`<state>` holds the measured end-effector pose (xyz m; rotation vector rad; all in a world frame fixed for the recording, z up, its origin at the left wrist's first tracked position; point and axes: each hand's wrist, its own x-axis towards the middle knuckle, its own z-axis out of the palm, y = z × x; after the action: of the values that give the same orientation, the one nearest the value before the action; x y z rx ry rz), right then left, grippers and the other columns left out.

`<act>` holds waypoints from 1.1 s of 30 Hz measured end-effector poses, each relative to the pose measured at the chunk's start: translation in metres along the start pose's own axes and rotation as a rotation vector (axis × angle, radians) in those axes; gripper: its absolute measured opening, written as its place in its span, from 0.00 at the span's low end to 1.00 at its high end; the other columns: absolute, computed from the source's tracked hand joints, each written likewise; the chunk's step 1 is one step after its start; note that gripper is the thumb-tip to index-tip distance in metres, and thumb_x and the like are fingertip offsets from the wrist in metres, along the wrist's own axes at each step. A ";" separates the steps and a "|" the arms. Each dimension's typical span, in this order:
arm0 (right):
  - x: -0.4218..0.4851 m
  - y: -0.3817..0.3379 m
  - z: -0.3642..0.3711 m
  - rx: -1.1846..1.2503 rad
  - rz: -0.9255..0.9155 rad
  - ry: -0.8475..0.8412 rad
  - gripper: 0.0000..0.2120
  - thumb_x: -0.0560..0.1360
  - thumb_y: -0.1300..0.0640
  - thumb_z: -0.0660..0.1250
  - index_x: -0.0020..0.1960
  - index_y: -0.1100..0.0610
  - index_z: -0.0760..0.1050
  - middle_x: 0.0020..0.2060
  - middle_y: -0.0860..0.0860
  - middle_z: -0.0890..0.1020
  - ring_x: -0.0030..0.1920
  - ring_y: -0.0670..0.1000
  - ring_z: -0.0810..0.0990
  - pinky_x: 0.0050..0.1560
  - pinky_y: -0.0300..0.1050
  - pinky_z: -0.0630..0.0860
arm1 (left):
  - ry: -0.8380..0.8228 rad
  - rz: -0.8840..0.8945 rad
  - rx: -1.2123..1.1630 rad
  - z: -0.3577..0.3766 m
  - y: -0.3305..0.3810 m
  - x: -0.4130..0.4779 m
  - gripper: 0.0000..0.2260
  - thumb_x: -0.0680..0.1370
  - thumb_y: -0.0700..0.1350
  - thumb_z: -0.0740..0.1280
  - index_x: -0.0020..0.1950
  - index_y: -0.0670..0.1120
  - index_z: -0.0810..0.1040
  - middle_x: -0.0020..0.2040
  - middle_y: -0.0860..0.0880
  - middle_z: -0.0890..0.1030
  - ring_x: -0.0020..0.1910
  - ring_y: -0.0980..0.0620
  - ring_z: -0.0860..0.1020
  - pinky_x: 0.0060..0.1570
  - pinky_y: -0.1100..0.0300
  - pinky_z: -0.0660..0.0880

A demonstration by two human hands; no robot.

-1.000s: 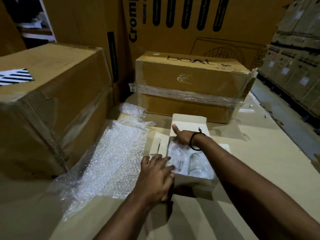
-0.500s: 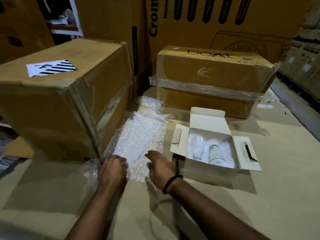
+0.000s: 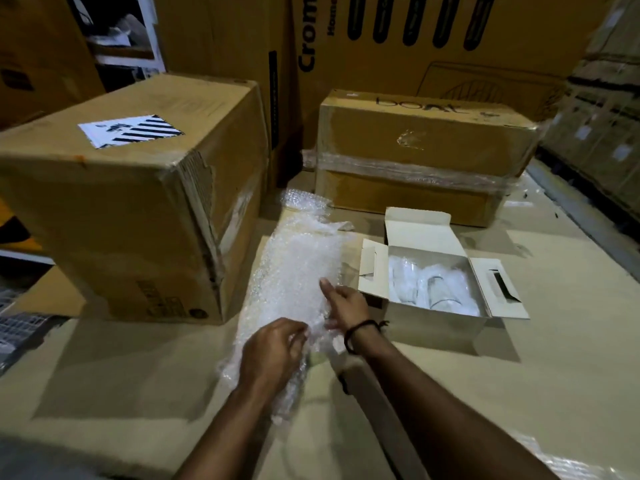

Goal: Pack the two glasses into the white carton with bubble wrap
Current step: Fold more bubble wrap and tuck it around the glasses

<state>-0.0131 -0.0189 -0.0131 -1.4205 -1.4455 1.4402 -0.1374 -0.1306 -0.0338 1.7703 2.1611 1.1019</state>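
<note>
The white carton (image 3: 420,233) stands open on the cardboard surface, its flaps spread out. Inside lie the two glasses (image 3: 434,291), bedded in white wrap, only their rims showing. A long sheet of bubble wrap (image 3: 294,268) lies to the left of the carton. My left hand (image 3: 273,348) grips the crumpled near end of the sheet with curled fingers. My right hand (image 3: 346,304) holds the sheet's right edge just left of the carton, index finger stretched out over the bubbles. A black band sits on that wrist.
A big brown box (image 3: 131,202) with a striped label stands at the left, against the sheet. A taped brown box (image 3: 422,161) sits behind the carton, with taller cartons (image 3: 415,46) behind it. The surface drops off at the right, by stacked boxes (image 3: 609,133).
My right hand left the carton and came to the bubble wrap. My left hand moved from the carton's left side to the sheet's near end, which is now bunched and lifted.
</note>
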 end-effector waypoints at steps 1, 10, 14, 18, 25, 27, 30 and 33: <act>0.002 -0.010 0.002 0.076 0.089 -0.026 0.21 0.68 0.36 0.71 0.46 0.53 0.78 0.34 0.50 0.80 0.32 0.52 0.77 0.33 0.47 0.76 | -0.058 0.065 -0.022 0.002 0.002 -0.004 0.07 0.75 0.49 0.68 0.48 0.53 0.85 0.47 0.56 0.84 0.46 0.53 0.81 0.45 0.58 0.77; -0.015 -0.071 -0.013 0.390 0.131 -0.174 0.07 0.77 0.57 0.67 0.53 0.57 0.77 0.40 0.54 0.79 0.33 0.53 0.77 0.34 0.45 0.73 | -0.194 0.348 -0.097 0.002 -0.008 -0.014 0.05 0.64 0.46 0.66 0.39 0.52 0.78 0.57 0.56 0.81 0.55 0.54 0.78 0.54 0.55 0.74; -0.035 -0.076 -0.055 0.460 0.000 -0.077 0.08 0.78 0.64 0.63 0.56 0.61 0.77 0.45 0.56 0.83 0.38 0.54 0.82 0.37 0.45 0.78 | -0.255 0.504 -0.079 0.008 0.008 -0.015 0.05 0.63 0.48 0.63 0.35 0.51 0.77 0.61 0.52 0.81 0.58 0.54 0.77 0.55 0.58 0.71; -0.052 -0.041 -0.115 0.390 -0.180 0.167 0.10 0.77 0.67 0.63 0.55 0.60 0.79 0.46 0.53 0.84 0.41 0.47 0.83 0.39 0.39 0.80 | -0.337 0.555 -0.043 0.025 0.021 -0.014 0.04 0.66 0.47 0.62 0.36 0.51 0.75 0.64 0.54 0.79 0.62 0.53 0.76 0.56 0.51 0.71; -0.098 0.043 -0.220 0.719 -0.096 0.580 0.12 0.79 0.67 0.59 0.53 0.57 0.79 0.34 0.45 0.84 0.26 0.43 0.77 0.23 0.33 0.71 | -0.421 0.610 -0.051 0.072 0.078 -0.017 0.07 0.70 0.48 0.59 0.41 0.51 0.77 0.62 0.55 0.80 0.62 0.53 0.75 0.61 0.51 0.67; -0.109 0.065 -0.244 0.736 -0.065 0.671 0.14 0.79 0.66 0.59 0.50 0.55 0.83 0.36 0.46 0.84 0.25 0.43 0.75 0.22 0.34 0.70 | -0.491 0.609 -0.051 0.085 0.098 -0.021 0.09 0.71 0.49 0.60 0.47 0.53 0.77 0.66 0.55 0.77 0.67 0.53 0.71 0.66 0.44 0.64; -0.123 0.086 -0.276 0.717 -0.031 0.764 0.12 0.78 0.64 0.62 0.50 0.54 0.83 0.31 0.45 0.83 0.28 0.44 0.78 0.28 0.38 0.77 | -0.585 0.524 0.068 0.099 0.122 -0.033 0.24 0.73 0.62 0.53 0.67 0.60 0.71 0.76 0.55 0.64 0.76 0.52 0.59 0.74 0.46 0.49; -0.132 0.099 -0.296 0.746 0.010 0.739 0.09 0.79 0.63 0.61 0.54 0.57 0.78 0.26 0.41 0.81 0.23 0.41 0.76 0.24 0.35 0.73 | -0.631 0.350 0.326 0.115 0.133 -0.049 0.37 0.71 0.75 0.35 0.78 0.62 0.49 0.80 0.53 0.48 0.79 0.48 0.45 0.74 0.43 0.39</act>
<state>0.3188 -0.0868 -0.0197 -1.2423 -0.3721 1.0881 0.0437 -0.1179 -0.0521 2.2927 1.7420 0.1594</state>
